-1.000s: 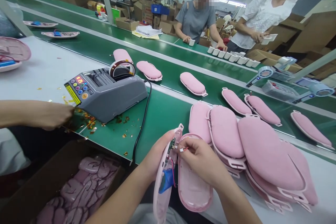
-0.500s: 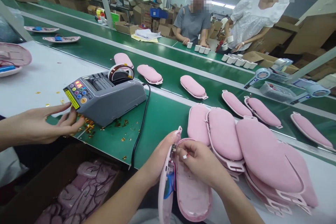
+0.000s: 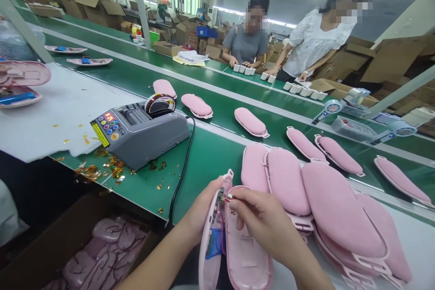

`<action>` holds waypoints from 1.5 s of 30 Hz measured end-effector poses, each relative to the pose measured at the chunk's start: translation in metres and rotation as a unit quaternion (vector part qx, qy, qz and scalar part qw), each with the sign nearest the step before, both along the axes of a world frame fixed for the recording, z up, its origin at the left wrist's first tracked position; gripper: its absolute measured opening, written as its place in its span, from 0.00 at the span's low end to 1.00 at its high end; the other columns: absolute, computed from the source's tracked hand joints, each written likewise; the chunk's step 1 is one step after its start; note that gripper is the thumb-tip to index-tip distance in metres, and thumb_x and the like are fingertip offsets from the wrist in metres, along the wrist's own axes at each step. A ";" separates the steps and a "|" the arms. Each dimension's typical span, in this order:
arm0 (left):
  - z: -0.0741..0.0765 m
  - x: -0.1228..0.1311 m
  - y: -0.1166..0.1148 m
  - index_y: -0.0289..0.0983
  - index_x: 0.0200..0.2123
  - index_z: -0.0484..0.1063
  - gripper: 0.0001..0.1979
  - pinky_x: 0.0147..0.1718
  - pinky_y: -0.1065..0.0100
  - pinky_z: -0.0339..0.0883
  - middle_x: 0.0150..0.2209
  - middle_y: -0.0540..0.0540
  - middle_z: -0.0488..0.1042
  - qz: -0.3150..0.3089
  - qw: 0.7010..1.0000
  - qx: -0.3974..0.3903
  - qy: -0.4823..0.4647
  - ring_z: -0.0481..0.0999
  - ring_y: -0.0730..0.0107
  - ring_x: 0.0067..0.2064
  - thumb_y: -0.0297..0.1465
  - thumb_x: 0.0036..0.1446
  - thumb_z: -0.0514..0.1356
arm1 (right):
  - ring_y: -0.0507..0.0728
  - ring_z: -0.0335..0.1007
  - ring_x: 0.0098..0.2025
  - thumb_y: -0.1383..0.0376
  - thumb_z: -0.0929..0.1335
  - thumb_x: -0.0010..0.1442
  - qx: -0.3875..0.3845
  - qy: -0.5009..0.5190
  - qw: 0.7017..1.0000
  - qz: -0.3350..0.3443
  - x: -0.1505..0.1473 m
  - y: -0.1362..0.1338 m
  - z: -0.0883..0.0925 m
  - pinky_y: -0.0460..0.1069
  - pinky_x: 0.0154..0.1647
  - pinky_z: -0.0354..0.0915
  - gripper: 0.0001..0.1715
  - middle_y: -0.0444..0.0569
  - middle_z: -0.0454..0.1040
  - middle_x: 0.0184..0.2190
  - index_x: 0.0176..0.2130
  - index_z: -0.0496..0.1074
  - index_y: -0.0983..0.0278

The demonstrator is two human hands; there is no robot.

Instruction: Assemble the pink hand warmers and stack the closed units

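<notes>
An opened pink plastic case stands before me, its two halves side by side. My left hand (image 3: 204,210) is closed round the upright half (image 3: 205,260), which holds a blue battery pack (image 3: 215,242), thin wires and a small circuit board (image 3: 221,194). Between the thumb and fingertips of my right hand (image 3: 260,217) is a small white connector (image 3: 230,196) on a red wire, close to the board. Below that hand lies the other half (image 3: 249,260), its hollow inner side facing up. Its upper part is partly hidden by my right hand.
Stacked pink cases (image 3: 343,208) lie to the right; more rest along the green conveyor (image 3: 217,81). A grey tape dispenser (image 3: 146,138) with a black cable stands left, amber tape scraps (image 3: 115,167) around it. Below is a box of pink parts (image 3: 102,249). Two people work across the line.
My right hand has turned and brought the white connector up to the circuit board. Another person's hand beside the tape dispenser has left the view. The camera has shifted slightly.
</notes>
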State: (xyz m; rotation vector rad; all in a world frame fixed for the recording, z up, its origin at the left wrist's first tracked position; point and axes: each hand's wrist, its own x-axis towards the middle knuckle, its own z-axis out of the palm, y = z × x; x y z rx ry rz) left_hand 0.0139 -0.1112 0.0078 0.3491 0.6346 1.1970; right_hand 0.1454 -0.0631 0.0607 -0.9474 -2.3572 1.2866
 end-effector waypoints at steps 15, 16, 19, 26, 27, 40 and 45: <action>0.007 0.007 -0.010 0.36 0.32 0.71 0.14 0.36 0.71 0.62 0.27 0.52 0.69 0.118 0.993 -0.019 0.024 0.67 0.74 0.29 0.42 0.53 0.62 | 0.46 0.54 0.19 0.68 0.61 0.50 -0.156 -0.106 0.982 -0.018 -0.004 0.010 0.007 0.42 0.17 0.50 0.07 0.39 0.59 0.20 0.22 0.63 0.63; 0.007 0.008 -0.010 0.36 0.32 0.71 0.13 0.36 0.72 0.62 0.28 0.52 0.69 0.125 0.991 -0.010 0.038 0.67 0.74 0.30 0.41 0.53 0.62 | 0.46 0.53 0.20 0.68 0.60 0.50 -0.141 -0.112 0.984 -0.014 -0.005 0.010 0.008 0.42 0.17 0.49 0.07 0.39 0.58 0.21 0.22 0.62 0.63; 0.009 0.009 -0.010 0.37 0.36 0.72 0.13 0.39 0.71 0.62 0.31 0.51 0.70 0.146 0.985 0.020 0.087 0.67 0.73 0.33 0.40 0.54 0.62 | 0.48 0.52 0.23 0.69 0.58 0.50 -0.086 -0.130 0.988 0.007 -0.005 0.011 0.010 0.44 0.21 0.49 0.08 0.39 0.59 0.21 0.21 0.61 0.63; 0.008 0.011 -0.011 0.39 0.44 0.73 0.17 0.41 0.70 0.63 0.36 0.50 0.73 0.144 0.981 0.020 0.128 0.70 0.68 0.39 0.43 0.55 0.61 | 0.48 0.49 0.24 0.69 0.58 0.50 -0.056 -0.153 0.986 0.032 -0.006 0.013 0.012 0.45 0.24 0.49 0.09 0.39 0.58 0.21 0.21 0.59 0.63; 0.008 0.011 -0.011 0.39 0.44 0.72 0.18 0.41 0.70 0.63 0.36 0.49 0.74 0.143 0.981 0.019 0.131 0.70 0.67 0.40 0.43 0.55 0.60 | 0.48 0.49 0.23 0.69 0.58 0.50 -0.054 -0.158 0.986 0.030 -0.007 0.013 0.012 0.45 0.24 0.49 0.09 0.39 0.58 0.20 0.20 0.58 0.63; 0.014 0.010 -0.015 0.38 0.57 0.58 0.26 0.56 0.65 0.53 0.55 0.43 0.66 0.107 0.944 0.045 0.309 0.63 0.62 0.58 0.46 0.61 0.51 | 0.48 0.48 0.21 0.67 0.60 0.54 -0.063 -0.190 0.979 0.023 -0.012 0.016 0.016 0.44 0.21 0.47 0.11 0.37 0.54 0.18 0.21 0.56 0.63; 0.014 0.013 -0.008 0.40 0.51 0.64 0.20 0.45 0.69 0.62 0.40 0.51 0.70 0.104 0.964 0.026 0.245 0.70 0.69 0.44 0.44 0.60 0.54 | 0.49 0.53 0.20 0.70 0.59 0.55 0.008 -0.195 0.981 0.001 -0.007 0.006 0.023 0.45 0.22 0.48 0.14 0.39 0.60 0.17 0.20 0.57 0.63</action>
